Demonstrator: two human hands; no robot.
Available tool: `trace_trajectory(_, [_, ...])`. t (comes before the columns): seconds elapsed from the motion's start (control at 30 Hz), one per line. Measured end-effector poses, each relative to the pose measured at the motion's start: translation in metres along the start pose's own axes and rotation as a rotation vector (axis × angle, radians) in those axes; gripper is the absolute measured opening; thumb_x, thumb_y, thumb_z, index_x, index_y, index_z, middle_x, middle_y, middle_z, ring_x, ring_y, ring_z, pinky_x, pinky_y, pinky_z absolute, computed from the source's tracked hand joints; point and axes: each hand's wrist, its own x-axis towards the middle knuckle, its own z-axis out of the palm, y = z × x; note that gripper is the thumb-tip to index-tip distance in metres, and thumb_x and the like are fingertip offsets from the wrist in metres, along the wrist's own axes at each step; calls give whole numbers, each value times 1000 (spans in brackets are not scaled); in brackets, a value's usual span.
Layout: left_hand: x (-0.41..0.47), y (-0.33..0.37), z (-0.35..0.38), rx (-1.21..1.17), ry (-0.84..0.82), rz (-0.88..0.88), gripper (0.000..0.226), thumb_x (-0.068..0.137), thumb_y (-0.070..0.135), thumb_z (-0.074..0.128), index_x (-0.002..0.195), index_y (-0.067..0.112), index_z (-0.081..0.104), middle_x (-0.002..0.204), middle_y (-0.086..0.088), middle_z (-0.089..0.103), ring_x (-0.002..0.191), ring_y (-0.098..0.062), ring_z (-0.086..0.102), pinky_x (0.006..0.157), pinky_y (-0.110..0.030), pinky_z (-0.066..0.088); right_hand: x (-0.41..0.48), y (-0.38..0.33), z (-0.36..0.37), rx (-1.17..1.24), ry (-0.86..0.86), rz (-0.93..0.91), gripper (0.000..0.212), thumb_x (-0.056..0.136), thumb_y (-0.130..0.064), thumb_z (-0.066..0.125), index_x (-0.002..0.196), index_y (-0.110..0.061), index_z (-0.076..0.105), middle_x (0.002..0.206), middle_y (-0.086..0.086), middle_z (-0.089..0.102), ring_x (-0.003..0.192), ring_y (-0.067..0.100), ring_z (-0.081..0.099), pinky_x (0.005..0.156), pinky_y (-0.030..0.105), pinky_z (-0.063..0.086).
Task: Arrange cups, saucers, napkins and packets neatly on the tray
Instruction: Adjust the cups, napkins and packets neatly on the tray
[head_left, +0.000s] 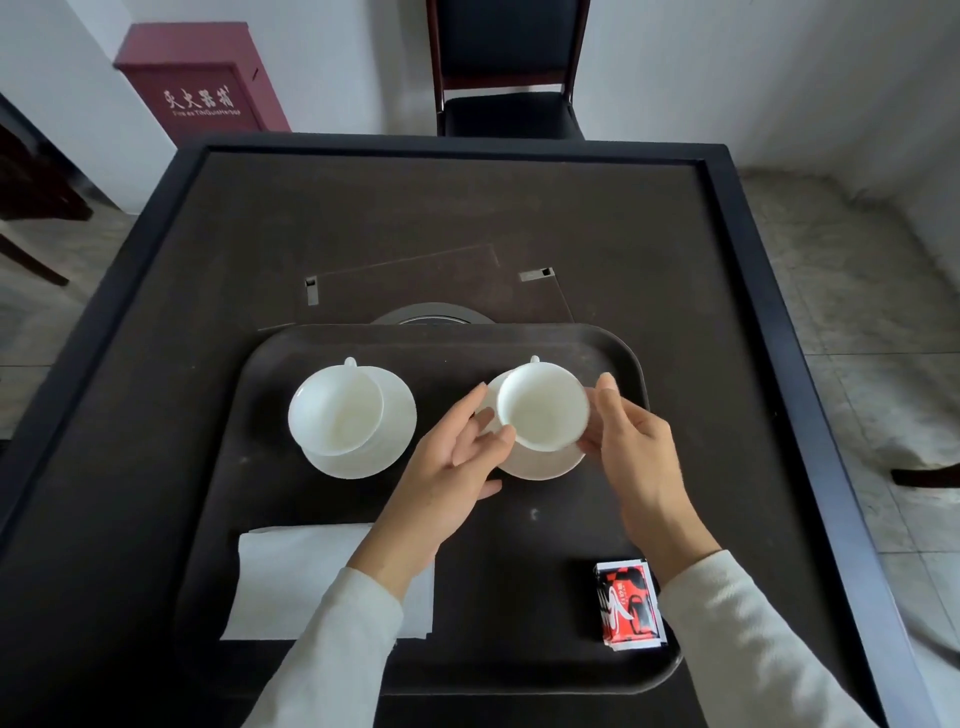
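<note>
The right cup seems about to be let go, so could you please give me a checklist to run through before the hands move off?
1. Right cup sits over its saucer: ok, though whether it is fully seated, cannot tell.
2. Left hand and right hand both touch that cup: ok.
3. Left cup centred on its saucer: not ok, it sits toward the left.
4. Napkin fully on the tray: cannot tell.
5. Packet on the tray: ok, near the right corner.
</note>
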Motion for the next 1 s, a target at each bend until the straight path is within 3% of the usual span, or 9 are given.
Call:
trace_trajectory(0.1, [-14, 9, -24, 91, 26, 106, 52, 95, 37, 65, 144, 42, 49, 140, 19, 58, 122, 4, 58, 98, -32, 56, -11, -11, 1, -70, 234, -156, 50, 90, -63, 49, 94, -18, 68, 86, 8, 71, 84, 24, 68, 87, 48, 55])
trace_trajectory(0.17, [-24, 18, -46, 139, 106, 249, 35, 98, 31, 63, 133, 33, 63, 127, 14, 69, 114, -5, 67, 89, -28, 59, -26, -26, 11, -85, 288, -361, 38, 94, -55, 52, 97, -23, 71, 88, -3, 73, 83, 11, 69, 80, 35, 57])
trace_trajectory(0.27, [-37, 29, -83, 164, 373, 432, 19, 97, 28, 63, 112, 26, 75, 105, 6, 77, 96, -15, 74, 77, -27, 60, -46, -42, 46, -55, 99, -541, 26, 94, -42, 61, 115, -29, 70, 107, -19, 72, 103, 0, 66, 86, 18, 52])
trace_trajectory(0.4, [-39, 23, -133, 175, 668, 414, 25, 99, 23, 59, 120, 32, 69, 110, 21, 74, 104, 1, 69, 82, -19, 58, -55, -39, 103, -272, -260, -474, 66, 79, -45, 78, 139, -32, 52, 132, -20, 59, 118, -3, 56, 100, 21, 48])
trace_trajectory(0.5, [-33, 9, -151, 85, 581, 236, 35, 101, 21, 57, 135, 31, 62, 124, 20, 69, 113, 4, 64, 97, -28, 54, -55, -26, 135, -458, -404, -422, 92, 70, -45, 85, 148, -34, 37, 139, -18, 52, 121, 2, 52, 104, 29, 47])
trace_trajectory(0.6, [-28, -1, -154, 37, 449, 148, 37, 101, 23, 58, 138, 28, 60, 133, 15, 65, 119, 2, 61, 100, -33, 54, -54, -14, 152, -491, -396, -440, 97, 67, -41, 88, 148, -33, 35, 138, -12, 55, 122, 9, 55, 103, 33, 48])
trace_trajectory(0.77, [-23, -3, -156, 69, 298, 191, 32, 102, 22, 53, 123, 40, 68, 121, 18, 71, 115, 0, 64, 91, -31, 56, -56, -8, 160, -462, -289, -475, 93, 63, -44, 89, 142, -34, 41, 124, -21, 60, 113, 2, 59, 98, 24, 51])
trace_trajectory(0.87, [-22, -3, -157, 70, 268, 210, 36, 102, 22, 54, 116, 52, 67, 118, 24, 71, 115, 2, 63, 91, -32, 57, -57, -8, 163, -450, -269, -477, 91, 63, -43, 89, 141, -32, 43, 125, -19, 61, 114, 2, 59, 98, 26, 51])
trace_trajectory(1.0, [-26, -12, -165, 106, 304, 174, 36, 102, 32, 55, 136, 44, 57, 132, 25, 62, 125, 6, 55, 102, -28, 51, -64, -7, 160, -479, -243, -469, 109, 63, -54, 85, 152, -32, 26, 136, -20, 51, 122, -2, 50, 103, 19, 41])
